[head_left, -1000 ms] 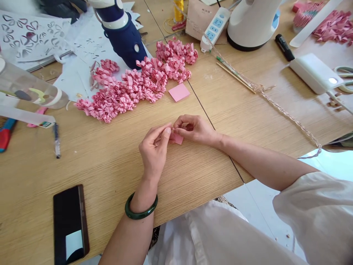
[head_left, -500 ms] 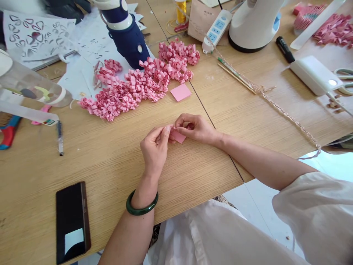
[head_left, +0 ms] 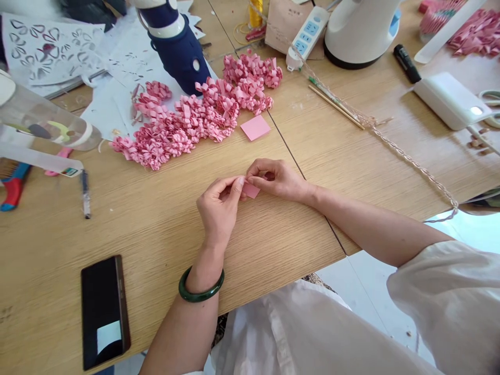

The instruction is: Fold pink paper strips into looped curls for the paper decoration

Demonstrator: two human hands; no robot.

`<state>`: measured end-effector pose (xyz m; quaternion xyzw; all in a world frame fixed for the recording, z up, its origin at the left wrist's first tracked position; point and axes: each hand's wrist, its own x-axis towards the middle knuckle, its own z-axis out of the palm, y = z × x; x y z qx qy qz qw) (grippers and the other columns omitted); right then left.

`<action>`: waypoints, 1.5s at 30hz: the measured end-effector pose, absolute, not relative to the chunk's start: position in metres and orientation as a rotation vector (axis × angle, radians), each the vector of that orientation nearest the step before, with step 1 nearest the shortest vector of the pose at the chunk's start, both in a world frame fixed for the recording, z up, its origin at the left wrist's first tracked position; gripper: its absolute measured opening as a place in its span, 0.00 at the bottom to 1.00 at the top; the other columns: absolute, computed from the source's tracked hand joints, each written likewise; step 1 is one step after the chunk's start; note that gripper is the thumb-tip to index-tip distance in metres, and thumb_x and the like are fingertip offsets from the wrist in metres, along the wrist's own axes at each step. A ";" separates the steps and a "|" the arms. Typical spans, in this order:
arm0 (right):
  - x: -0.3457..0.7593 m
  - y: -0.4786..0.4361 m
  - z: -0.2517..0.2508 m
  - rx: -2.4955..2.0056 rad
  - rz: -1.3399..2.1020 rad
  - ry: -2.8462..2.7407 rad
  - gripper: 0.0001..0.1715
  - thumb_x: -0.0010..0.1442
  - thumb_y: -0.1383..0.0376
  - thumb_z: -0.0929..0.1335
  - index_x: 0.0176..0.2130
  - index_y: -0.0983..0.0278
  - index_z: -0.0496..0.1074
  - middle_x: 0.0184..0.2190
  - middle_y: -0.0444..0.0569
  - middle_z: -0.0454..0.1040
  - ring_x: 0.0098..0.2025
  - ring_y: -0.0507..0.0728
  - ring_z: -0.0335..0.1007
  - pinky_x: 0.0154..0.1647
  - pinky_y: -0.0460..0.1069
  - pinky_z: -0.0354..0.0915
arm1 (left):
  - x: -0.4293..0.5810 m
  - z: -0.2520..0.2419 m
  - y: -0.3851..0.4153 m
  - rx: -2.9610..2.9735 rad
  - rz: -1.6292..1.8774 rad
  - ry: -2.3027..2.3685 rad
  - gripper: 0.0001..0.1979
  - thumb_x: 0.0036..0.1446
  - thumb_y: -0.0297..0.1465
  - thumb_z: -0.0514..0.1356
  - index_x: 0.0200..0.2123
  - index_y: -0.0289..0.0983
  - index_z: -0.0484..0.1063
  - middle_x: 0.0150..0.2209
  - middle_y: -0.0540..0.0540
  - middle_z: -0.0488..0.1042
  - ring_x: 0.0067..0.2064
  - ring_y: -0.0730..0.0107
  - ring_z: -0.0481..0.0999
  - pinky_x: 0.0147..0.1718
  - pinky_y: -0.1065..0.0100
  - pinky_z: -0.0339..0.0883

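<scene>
Between my two hands is a small piece of pink paper, its lower part showing below the fingertips. My left hand, with a dark green bangle on its wrist, pinches the paper's left side between thumb and fingers. The fingers of my right hand are closed on its upper right edge, and they cover part of it. Just beyond the hands, a flat stack of pink paper lies on the table. A long heap of curled pink paper pieces stretches behind it.
A phone lies at the near left, and a pen beyond it. Behind the heap stands a blue bottle. To the right are a power strip, thin sticks, a twisted cord and a white power bank.
The fingers have shifted slightly on the pink paper, and a little less of it shows below them. The view has moved a touch; the objects on the table stay in place.
</scene>
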<state>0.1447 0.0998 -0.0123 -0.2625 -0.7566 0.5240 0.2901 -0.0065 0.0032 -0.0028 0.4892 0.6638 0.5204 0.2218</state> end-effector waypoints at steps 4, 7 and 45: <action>0.145 0.100 -0.013 -0.675 1.397 -2.016 0.15 0.63 0.57 0.69 0.34 0.68 0.74 0.33 0.48 0.74 0.32 0.50 0.65 0.34 0.46 0.61 | -0.007 -0.002 0.004 1.355 1.430 1.850 0.08 0.62 0.34 0.65 0.35 0.37 0.81 0.28 0.48 0.80 0.26 0.74 0.76 0.30 0.72 0.73; 0.145 0.101 -0.013 -0.680 1.404 -2.022 0.16 0.65 0.57 0.68 0.35 0.68 0.75 0.35 0.50 0.75 0.33 0.51 0.67 0.36 0.47 0.62 | -0.007 -0.003 0.004 1.348 1.443 1.831 0.08 0.62 0.34 0.65 0.35 0.37 0.81 0.29 0.49 0.80 0.25 0.75 0.76 0.30 0.72 0.73; 0.143 0.102 -0.019 -0.618 1.339 -2.083 0.09 0.62 0.64 0.71 0.33 0.68 0.76 0.35 0.50 0.77 0.34 0.51 0.70 0.37 0.47 0.65 | -0.007 -0.010 0.005 1.064 1.487 1.590 0.07 0.56 0.35 0.69 0.34 0.37 0.83 0.20 0.54 0.71 0.21 0.78 0.70 0.24 0.74 0.68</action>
